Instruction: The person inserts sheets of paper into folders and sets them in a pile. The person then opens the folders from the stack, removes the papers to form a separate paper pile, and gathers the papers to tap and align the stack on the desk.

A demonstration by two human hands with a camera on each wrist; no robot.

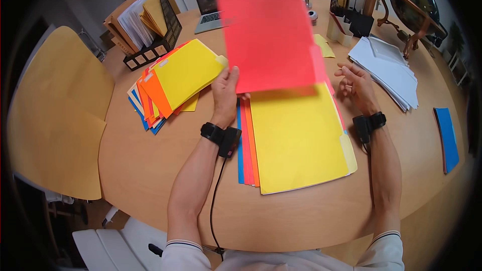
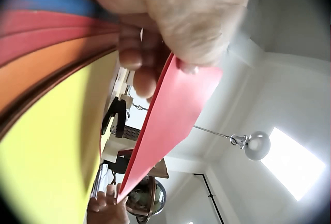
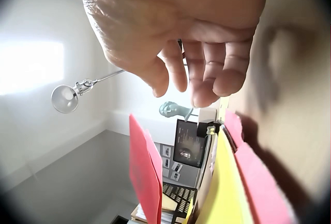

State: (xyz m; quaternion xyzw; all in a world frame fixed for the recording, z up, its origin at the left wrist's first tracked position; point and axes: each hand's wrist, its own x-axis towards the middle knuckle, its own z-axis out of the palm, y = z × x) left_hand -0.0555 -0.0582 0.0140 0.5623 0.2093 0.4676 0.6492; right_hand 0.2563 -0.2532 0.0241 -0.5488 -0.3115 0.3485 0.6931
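My left hand (image 1: 225, 90) pinches a red file folder (image 1: 268, 40) at its lower left corner, thumb in front and fingers behind. The folder is raised and tilted up over a fanned stack of folders, whose top one is a yellow folder (image 1: 301, 140). Blue, red and orange edges show along the stack's left side. My right hand (image 1: 357, 86) is apart from the red folder, off its right edge, with fingers loosely bent and nothing in them. In the right wrist view the right hand (image 3: 191, 38) hangs above the red and yellow folder edges.
Another folder pile (image 1: 188, 73) lies at the left, before a black mesh file holder (image 1: 155, 50). A laptop (image 1: 208, 20) stands behind. White papers (image 1: 386, 73), a globe (image 1: 411, 5) and a blue folder (image 1: 446, 140) are at the right. A yellow chair back (image 1: 60, 115) borders the table's left.
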